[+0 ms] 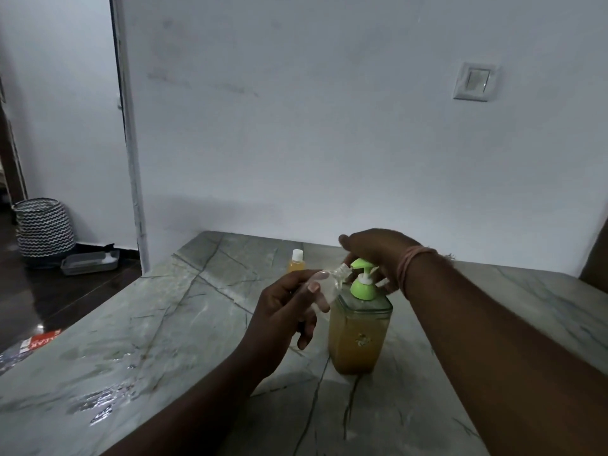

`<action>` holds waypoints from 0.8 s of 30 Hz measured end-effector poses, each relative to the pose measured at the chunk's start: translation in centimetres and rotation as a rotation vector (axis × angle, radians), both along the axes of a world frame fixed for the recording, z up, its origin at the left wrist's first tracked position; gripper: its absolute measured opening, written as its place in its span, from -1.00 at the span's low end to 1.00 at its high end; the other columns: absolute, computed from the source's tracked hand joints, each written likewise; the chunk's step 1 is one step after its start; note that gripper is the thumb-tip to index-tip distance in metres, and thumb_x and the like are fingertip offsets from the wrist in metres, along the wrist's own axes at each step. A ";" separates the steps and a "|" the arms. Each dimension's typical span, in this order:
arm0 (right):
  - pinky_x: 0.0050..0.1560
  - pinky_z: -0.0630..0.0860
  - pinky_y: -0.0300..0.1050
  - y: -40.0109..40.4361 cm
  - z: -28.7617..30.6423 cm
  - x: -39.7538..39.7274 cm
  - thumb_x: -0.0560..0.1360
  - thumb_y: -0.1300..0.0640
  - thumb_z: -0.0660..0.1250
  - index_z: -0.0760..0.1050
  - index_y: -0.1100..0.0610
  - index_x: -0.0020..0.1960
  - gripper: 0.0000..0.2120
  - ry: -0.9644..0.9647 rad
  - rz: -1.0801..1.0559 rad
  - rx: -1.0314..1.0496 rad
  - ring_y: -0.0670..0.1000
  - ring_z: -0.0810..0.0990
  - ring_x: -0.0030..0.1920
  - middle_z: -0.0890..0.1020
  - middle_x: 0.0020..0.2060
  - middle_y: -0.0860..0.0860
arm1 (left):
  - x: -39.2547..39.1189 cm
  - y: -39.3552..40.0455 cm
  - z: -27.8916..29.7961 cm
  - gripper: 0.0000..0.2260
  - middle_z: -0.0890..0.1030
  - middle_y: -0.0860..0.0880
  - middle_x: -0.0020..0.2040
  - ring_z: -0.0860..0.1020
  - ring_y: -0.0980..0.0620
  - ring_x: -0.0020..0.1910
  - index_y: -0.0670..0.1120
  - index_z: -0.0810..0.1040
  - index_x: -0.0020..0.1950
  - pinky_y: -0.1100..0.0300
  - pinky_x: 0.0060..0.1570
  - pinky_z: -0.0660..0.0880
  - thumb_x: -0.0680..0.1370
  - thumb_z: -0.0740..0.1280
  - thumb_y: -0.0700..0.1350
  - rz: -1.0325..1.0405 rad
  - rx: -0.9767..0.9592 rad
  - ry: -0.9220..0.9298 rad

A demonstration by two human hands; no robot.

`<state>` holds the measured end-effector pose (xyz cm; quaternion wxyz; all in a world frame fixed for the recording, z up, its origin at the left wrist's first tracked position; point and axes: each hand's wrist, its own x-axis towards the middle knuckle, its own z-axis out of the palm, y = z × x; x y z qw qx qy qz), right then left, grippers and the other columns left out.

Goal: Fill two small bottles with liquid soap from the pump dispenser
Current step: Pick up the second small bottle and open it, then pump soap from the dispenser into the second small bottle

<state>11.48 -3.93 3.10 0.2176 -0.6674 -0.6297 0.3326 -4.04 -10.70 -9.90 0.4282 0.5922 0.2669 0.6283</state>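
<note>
Standing on the dark floor at far left, a zigzag-patterned basket [44, 227] has a shallow grey tray [89, 262] just beside it. The marble-patterned bench [138, 327] fills the lower half of the view, with a red printed packet [40, 339] at its left edge.

The left forearm rises from the bottom edge toward the middle. The left hand [289, 306] has its fingers curled round a clear small bottle [329, 284], gripping it in the air and tilted, with the open neck aimed up and right, just beside the green spout. Behind it, near the wall, a second small bottle [296, 262] with a white cap stands upright on the bench and holds amber liquid.

The pump dispenser [360, 330], a square clear container of amber soap with a green pump head [362, 274], stands upright on the bench just right of the left hand.

The right forearm reaches in from the right, a pinkish band [409, 268] round the wrist. The right hand [378, 251] arches over the pump head with fingers bent downward behind it; whether it presses or grasps the pump cannot be told. A wall switch [475, 81] sits upper right.
</note>
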 end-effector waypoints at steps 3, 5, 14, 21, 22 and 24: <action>-0.11 0.48 -0.10 0.3 -0.5 -0.5 0.60 -0.12 0.08 0.53 0.14 0.04 -0.61 -0.047 0.028 0.063 0.09 0.49 -0.21 0.54 -0.16 0.09 | -0.2 0.1 0.1 -0.77 0.62 -0.15 -0.17 0.42 0.05 -0.49 -0.08 0.62 0.22 0.25 -0.56 0.38 0.61 0.31 -0.05 -0.008 -0.006 -0.028; 0.10 0.48 0.00 0.4 -0.6 -0.5 0.59 -0.10 0.06 0.56 0.16 0.06 -0.58 -0.091 0.035 0.119 0.12 0.51 -0.09 0.58 -0.06 0.13 | -0.3 0.2 0.2 -0.76 0.62 -0.15 -0.18 0.42 0.04 -0.50 -0.09 0.62 0.22 0.25 -0.57 0.37 0.60 0.32 -0.04 -0.006 -0.017 -0.043; 0.11 0.41 -0.08 0.3 -0.4 -1.0 0.63 0.05 0.05 0.45 0.17 -0.08 -0.71 -0.203 0.086 0.154 0.07 0.44 -0.11 0.48 -0.18 0.09 | 0.5 -0.1 0.3 -0.73 0.68 -0.13 -0.15 0.44 0.05 -0.52 -0.10 0.60 0.24 0.22 -0.57 0.42 0.59 0.29 -0.05 0.039 0.000 0.024; -0.29 0.29 -0.13 0.2 -1.1 -0.8 0.59 0.14 0.06 0.33 0.14 -0.31 -0.69 -0.319 0.032 0.207 0.05 0.41 -0.28 0.44 -0.29 0.06 | 0.4 0.0 0.4 -0.69 0.63 -0.15 -0.21 0.39 0.08 -0.49 -0.08 0.64 0.20 0.25 -0.55 0.33 0.58 0.28 0.05 -0.034 -0.094 -0.017; -0.34 0.26 -0.13 0.2 -1.1 -0.8 0.58 0.15 0.06 0.32 0.14 -0.32 -0.70 -0.324 0.040 0.210 0.02 0.37 -0.33 0.43 -0.31 0.06 | 0.4 -0.1 0.4 -0.66 0.60 -0.14 -0.24 0.37 0.08 -0.48 -0.10 0.65 0.19 0.26 -0.53 0.30 0.61 0.27 0.09 -0.061 -0.117 -0.033; -0.37 0.24 -0.14 0.0 -0.9 -0.9 0.60 0.14 0.06 0.32 0.15 -0.30 -0.70 -0.329 0.067 0.187 0.00 0.35 -0.37 0.43 -0.33 0.06 | 0.3 -0.2 0.4 -0.58 0.55 -0.16 -0.23 0.34 0.09 -0.46 -0.14 0.64 0.21 0.25 -0.50 0.26 0.64 0.22 0.16 -0.133 -0.166 -0.083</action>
